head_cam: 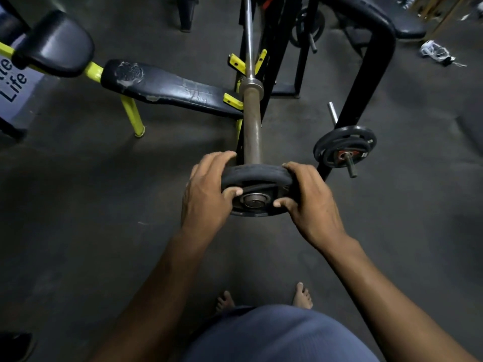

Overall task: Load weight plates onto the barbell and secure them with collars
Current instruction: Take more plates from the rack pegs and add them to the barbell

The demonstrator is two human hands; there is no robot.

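A small black weight plate (257, 175) sits on the very end of the barbell sleeve (252, 129), with the sleeve's tip showing through its centre hole. My left hand (206, 192) grips the plate's left rim, thumb on its face. My right hand (311, 199) grips the right rim the same way. The barbell's thin chrome shaft (248, 35) runs away from me and rests on the rack's yellow hooks (236, 64). No collar is visible on the sleeve.
A black and yellow bench (167, 86) lies to the left of the bar. On the right, a black rack post (366, 82) carries a peg with stored plates (345, 146). Another plate (308, 27) hangs further back. My bare feet (264, 299) stand on the dark floor.
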